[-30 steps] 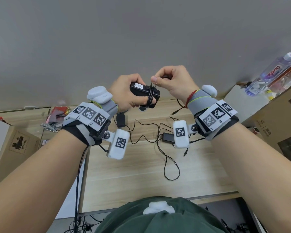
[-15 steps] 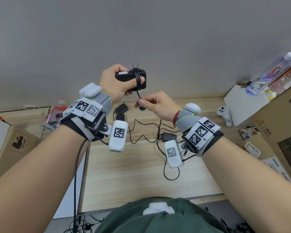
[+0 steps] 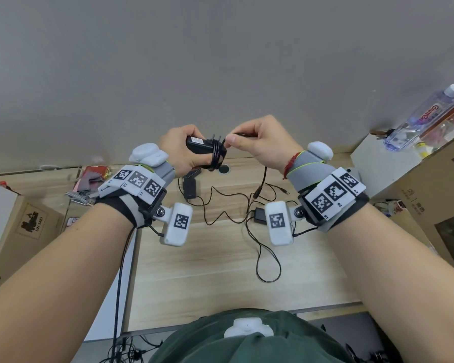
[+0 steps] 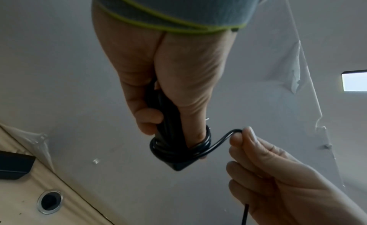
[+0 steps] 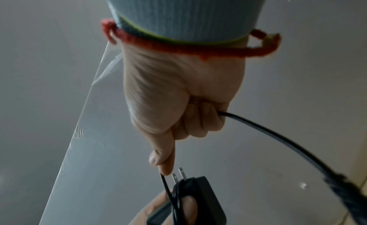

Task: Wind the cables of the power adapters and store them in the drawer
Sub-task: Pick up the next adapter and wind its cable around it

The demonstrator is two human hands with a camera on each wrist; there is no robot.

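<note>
My left hand (image 3: 186, 150) grips a black power adapter (image 3: 198, 145) raised in front of the wall, its two prongs pointing up. Several turns of its black cable (image 3: 215, 153) circle the adapter's right end and my thumb (image 4: 196, 134). My right hand (image 3: 257, 145) pinches the cable (image 4: 222, 138) just right of the adapter; the free end (image 3: 263, 179) hangs down from my fist to its barrel plug. In the right wrist view the cable (image 5: 278, 134) runs out of my curled fingers (image 5: 200, 118). Two more black adapters (image 3: 190, 188) (image 3: 258, 215) lie on the wooden desk (image 3: 207, 271) with loose tangled cables (image 3: 268, 263).
A round cable hole (image 3: 223, 169) sits at the desk's back edge. Cardboard boxes (image 3: 24, 231) stand left, with red clutter (image 3: 92, 176) behind. At right a white box (image 3: 378, 169) carries a water bottle (image 3: 425, 116), beside a large cardboard box (image 3: 435, 195). No drawer shows.
My right hand rose from below the adapter to its right side, carrying the cable up and around for another turn. My left hand lowered the adapter slightly.
</note>
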